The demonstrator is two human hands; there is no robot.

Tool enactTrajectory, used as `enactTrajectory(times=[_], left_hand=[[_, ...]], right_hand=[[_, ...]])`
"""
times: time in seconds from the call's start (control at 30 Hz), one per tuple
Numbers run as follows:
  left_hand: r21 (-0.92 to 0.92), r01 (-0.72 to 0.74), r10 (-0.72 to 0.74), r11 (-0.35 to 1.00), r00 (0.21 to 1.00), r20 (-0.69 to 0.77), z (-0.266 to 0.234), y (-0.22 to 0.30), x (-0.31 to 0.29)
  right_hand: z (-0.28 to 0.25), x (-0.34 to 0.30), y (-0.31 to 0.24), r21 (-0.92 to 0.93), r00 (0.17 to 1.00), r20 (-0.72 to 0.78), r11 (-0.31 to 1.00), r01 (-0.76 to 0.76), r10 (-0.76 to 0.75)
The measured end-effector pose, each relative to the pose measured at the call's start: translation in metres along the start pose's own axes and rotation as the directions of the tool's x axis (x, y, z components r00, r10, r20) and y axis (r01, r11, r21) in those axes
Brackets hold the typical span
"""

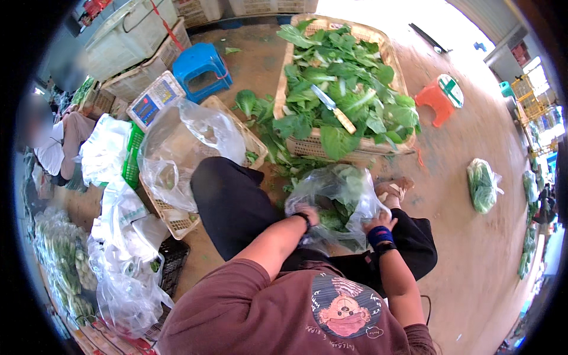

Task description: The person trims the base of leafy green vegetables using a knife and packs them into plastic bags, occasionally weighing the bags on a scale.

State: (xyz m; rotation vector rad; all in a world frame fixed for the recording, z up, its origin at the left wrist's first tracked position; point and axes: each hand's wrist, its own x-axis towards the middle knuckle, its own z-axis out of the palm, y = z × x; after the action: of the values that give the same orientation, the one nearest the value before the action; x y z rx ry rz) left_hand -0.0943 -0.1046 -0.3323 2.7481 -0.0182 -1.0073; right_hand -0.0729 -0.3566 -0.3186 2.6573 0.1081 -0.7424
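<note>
Between my legs rests a clear plastic bag with leafy greens inside, its mouth spread wide. At the left edge of the bag is my left hand, smeared by motion, so its fingers are hard to make out. My right hand grips the bag's right side, fingers bent on the plastic. Just beyond the bag stands a large beige crate heaped with loose greens. On top of that heap lies a knife with a pale handle and its blade pointing up-left.
To my left, another clear bag lies over a low beige crate, near a scale and a blue stool. A red stool and a bagged vegetable are on the right. Another person sits at far left.
</note>
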Motion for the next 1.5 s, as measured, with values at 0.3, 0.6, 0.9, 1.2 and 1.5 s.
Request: enactTrajectory(times=[0.3,0.6,0.9,1.2,1.5], left_hand=[[-0.406,0.283,-0.359,0.869,0.925,-0.124,0.026,-0.087,0.074],[-0.487,0.332,-0.364,0.808,0.931,0.029,0.040,-0.075,0.061],[-0.506,0.394,-0.502,0.768,0.860,-0.093,-0.041,-0.052,0.004],[-0.400,0.345,-0.483,0.849,0.815,-0.320,-0.025,-0.061,0.039],[0.148,-0.288,0.290,0.946,0.957,0.009,-0.035,-0.004,0.011]], right_hand=[[0.047,0.100,0.007,0.605,0.916,0.375,-0.711,-0.358,-0.142],[-0.030,0.061,-0.045,0.595,0.992,0.025,0.796,-0.115,0.125],[-0.027,0.126,-0.004,0.499,0.915,-0.370,0.797,0.340,-0.159],[0.020,0.175,0.065,0.924,0.961,-0.270,-0.264,0.277,0.062],[-0.113,0.013,0.010,0.742,0.754,-0.630,0.432,0.513,0.186]])
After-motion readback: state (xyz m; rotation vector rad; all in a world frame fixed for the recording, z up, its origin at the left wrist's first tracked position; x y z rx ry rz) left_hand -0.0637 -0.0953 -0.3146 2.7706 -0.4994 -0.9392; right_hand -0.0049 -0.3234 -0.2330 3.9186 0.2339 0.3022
